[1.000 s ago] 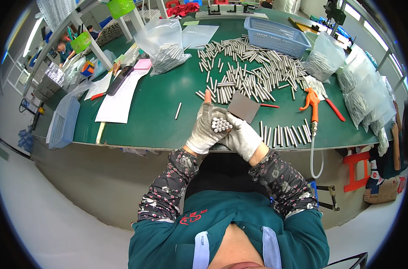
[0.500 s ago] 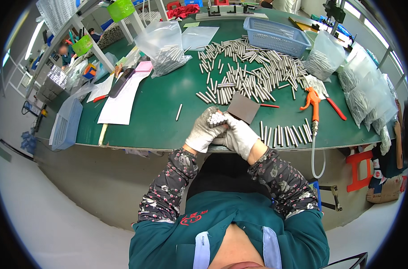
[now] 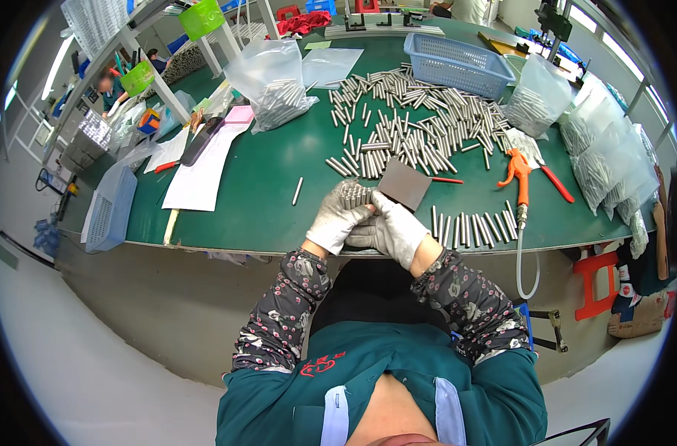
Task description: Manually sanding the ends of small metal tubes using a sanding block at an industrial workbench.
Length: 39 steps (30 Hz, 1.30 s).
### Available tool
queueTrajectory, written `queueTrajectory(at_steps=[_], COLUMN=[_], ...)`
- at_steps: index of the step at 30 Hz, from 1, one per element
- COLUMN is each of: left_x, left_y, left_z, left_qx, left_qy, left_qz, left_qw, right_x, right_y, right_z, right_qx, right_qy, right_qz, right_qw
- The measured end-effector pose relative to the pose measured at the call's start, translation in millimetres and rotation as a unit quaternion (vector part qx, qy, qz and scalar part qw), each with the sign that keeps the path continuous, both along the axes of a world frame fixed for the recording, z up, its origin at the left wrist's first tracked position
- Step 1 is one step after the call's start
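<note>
A tight bundle of short metal pins [image 3: 355,195] stands between my gloved hands near the table's front edge, ends facing up. Its left side is wrapped by my left hand [image 3: 334,221], which is closed around it. My right hand [image 3: 399,232] presses against the bundle's right side with the thumb, its other fingers curled below next to the left hand. Just beyond the right hand lies a dark square plate [image 3: 404,184], with a red-handled tool [image 3: 447,181] partly under it. A row of separate pins [image 3: 476,228] lies to the right, and a single pin [image 3: 297,191] to the left.
A big heap of loose pins [image 3: 420,123] spreads behind my hands, before a blue basket [image 3: 457,67]. Bags of pins [image 3: 280,100] stand left and right [image 3: 535,100]. An orange air gun [image 3: 518,175] with a hose lies at right; papers [image 3: 201,175] lie at left.
The bundle has tilted in my hands, so its bright end faces now look greyer and more of them show. My right hand's fingers have shifted slightly below it.
</note>
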<state>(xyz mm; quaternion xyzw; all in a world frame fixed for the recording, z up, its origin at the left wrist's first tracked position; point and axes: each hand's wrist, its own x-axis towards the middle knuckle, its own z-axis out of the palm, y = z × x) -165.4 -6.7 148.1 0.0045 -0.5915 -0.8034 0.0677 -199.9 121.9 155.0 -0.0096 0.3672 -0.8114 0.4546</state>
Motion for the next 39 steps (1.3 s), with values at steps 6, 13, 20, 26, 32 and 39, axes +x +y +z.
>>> queueTrajectory(at_steps=[6, 13, 20, 26, 32, 39], left_x=[-1, 0, 1, -1, -6, -6], left_y=[-2, -3, -5, -3, -2, -6], left_z=[0, 3, 3, 2, -1, -4], left_qx=[0.009, 0.004, 0.005, -0.002, 0.026, -0.004], left_qy=[-0.011, -0.021, -0.017, -0.015, -0.039, -0.025], left_qz=[-0.016, -0.024, -0.028, 0.0, -0.009, -0.026], left_qw=[1.0, 0.999, 0.999, 1.0, 0.999, 0.999], right_x=[-2, -5, -2, 0, 6, 13], right_y=[-1, -1, -1, 3, -1, -6], right_z=[-3, -8, -3, 0, 13, 23], right_qx=[0.004, 0.027, 0.066, 0.042, 0.129, 0.171], right_qy=[0.007, 0.025, 0.028, 0.06, 0.142, 0.141], right_qz=[0.005, 0.014, 0.013, 0.035, 0.017, -0.017], right_qw=[1.0, 0.999, 0.997, 0.997, 0.981, 0.975])
